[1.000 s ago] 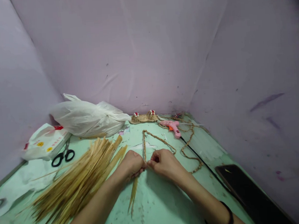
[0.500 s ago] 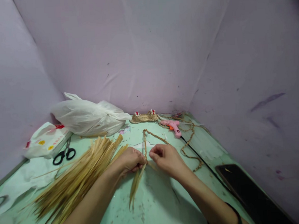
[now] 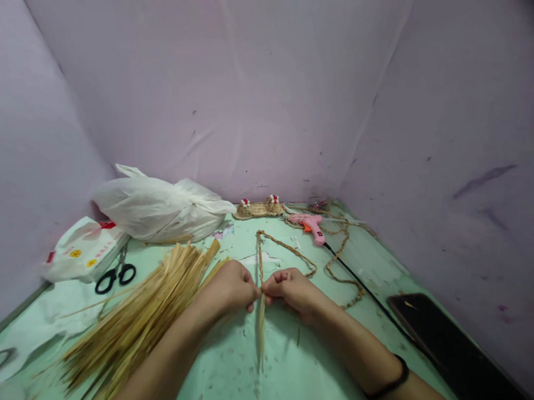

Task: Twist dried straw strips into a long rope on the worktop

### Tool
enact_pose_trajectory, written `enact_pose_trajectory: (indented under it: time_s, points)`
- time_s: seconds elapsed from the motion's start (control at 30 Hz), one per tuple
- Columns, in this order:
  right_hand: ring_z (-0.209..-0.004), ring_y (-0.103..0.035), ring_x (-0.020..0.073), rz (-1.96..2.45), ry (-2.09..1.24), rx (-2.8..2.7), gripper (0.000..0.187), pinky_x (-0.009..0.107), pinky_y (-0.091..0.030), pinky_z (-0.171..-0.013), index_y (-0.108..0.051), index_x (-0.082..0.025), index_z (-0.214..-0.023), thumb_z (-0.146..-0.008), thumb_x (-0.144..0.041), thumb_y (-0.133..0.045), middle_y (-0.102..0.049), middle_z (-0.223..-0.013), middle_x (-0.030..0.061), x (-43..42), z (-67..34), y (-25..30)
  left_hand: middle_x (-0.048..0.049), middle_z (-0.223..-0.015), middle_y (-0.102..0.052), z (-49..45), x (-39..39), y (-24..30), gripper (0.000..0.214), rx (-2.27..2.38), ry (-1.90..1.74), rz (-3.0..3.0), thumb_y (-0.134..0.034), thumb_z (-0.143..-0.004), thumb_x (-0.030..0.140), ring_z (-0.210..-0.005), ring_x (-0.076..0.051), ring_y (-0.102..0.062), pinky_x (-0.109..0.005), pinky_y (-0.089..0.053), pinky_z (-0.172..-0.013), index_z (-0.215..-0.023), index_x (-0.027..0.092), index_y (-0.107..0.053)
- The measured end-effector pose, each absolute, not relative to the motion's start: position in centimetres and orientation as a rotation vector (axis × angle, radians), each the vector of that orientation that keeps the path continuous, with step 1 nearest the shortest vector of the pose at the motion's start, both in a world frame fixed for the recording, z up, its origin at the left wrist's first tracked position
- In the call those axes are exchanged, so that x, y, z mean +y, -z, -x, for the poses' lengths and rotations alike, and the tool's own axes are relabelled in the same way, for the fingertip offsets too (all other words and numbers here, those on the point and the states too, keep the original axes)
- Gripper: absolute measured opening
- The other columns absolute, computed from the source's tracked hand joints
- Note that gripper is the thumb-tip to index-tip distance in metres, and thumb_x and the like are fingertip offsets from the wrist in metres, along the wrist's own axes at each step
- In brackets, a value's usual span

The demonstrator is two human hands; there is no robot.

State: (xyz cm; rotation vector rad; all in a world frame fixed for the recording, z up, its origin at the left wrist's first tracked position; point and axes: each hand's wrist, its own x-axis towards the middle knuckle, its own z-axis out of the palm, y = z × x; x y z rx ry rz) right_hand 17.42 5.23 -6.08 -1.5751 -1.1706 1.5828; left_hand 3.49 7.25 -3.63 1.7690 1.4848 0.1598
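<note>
My left hand (image 3: 231, 288) and my right hand (image 3: 289, 288) meet at the middle of the pale green table (image 3: 288, 375), both pinched on the near end of a braided straw rope (image 3: 283, 244). The rope runs away from my fingers in a narrow loop toward the back. Loose straw strands (image 3: 260, 328) hang from the pinch toward me and lie on the table. A large bundle of straw stalks (image 3: 133, 322) lies just left of my left forearm.
Black-handled scissors (image 3: 115, 276), a printed white bag (image 3: 81, 252) and a stuffed white plastic bag (image 3: 160, 210) sit at the back left. A small woven straw piece (image 3: 258, 209) and a pink glue gun (image 3: 311, 226) with its black cord lie at the back. A dark flat slab (image 3: 446, 346) lies on the right.
My hands parted slightly and have come back together on the rope end. The loose strands swung from slanting left to hanging nearly straight toward me.
</note>
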Motion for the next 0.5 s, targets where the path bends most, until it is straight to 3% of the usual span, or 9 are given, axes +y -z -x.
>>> enact_pose_trajectory:
  time_s: [0.13,0.27,0.4,0.5]
  points:
    - [-0.029,-0.019,0.0023,1.520,-1.664,-0.966,0.005,0.020,-0.007,-0.034,-0.054,-0.014,-0.053,-0.053,-0.013,-0.049,-0.040,-0.034,-0.0067,5.0,-17.1,6.0,-0.0098,-0.061,-0.060,-5.3,4.5,2.5,0.015,1.720,-0.134,-2.075,-0.051,-0.061,0.021,-0.060,-0.019,-0.054,-0.025,-0.032,-0.051,-0.063,0.013,-0.064]
    - [-0.031,-0.022,0.0021,1.523,-1.648,-0.931,0.007,0.019,-0.009,-0.034,-0.054,-0.013,-0.051,-0.048,-0.010,-0.048,-0.039,-0.033,-0.0067,4.9,-16.8,6.1,-0.0139,-0.074,-0.063,-6.8,2.5,2.3,0.020,1.738,-0.143,-2.166,-0.051,-0.060,0.014,-0.073,-0.022,-0.057,-0.026,-0.036,-0.063,-0.074,0.014,-0.066]
    - [-0.032,-0.025,0.0023,1.504,-1.632,-0.942,0.003,0.019,-0.011,-0.035,-0.051,-0.013,-0.050,-0.049,-0.011,-0.051,-0.039,-0.034,-0.0063,5.0,-17.0,6.2,-0.0118,-0.068,-0.062,-6.0,3.4,1.8,0.013,1.658,-0.187,-2.187,-0.053,-0.062,0.020,-0.070,-0.021,-0.057,-0.026,-0.036,-0.060,-0.066,0.013,-0.064]
    - [-0.031,-0.019,0.0019,1.440,-1.678,-1.010,0.005,0.020,-0.006,-0.035,-0.053,-0.014,-0.056,-0.055,-0.018,-0.056,-0.033,-0.034,-0.0085,5.1,-17.4,6.4,-0.0051,-0.048,-0.054,-4.6,5.5,1.7,0.021,1.617,-0.303,-1.973,-0.051,-0.066,0.030,-0.052,-0.015,-0.052,-0.022,-0.033,-0.050,-0.056,0.013,-0.058]
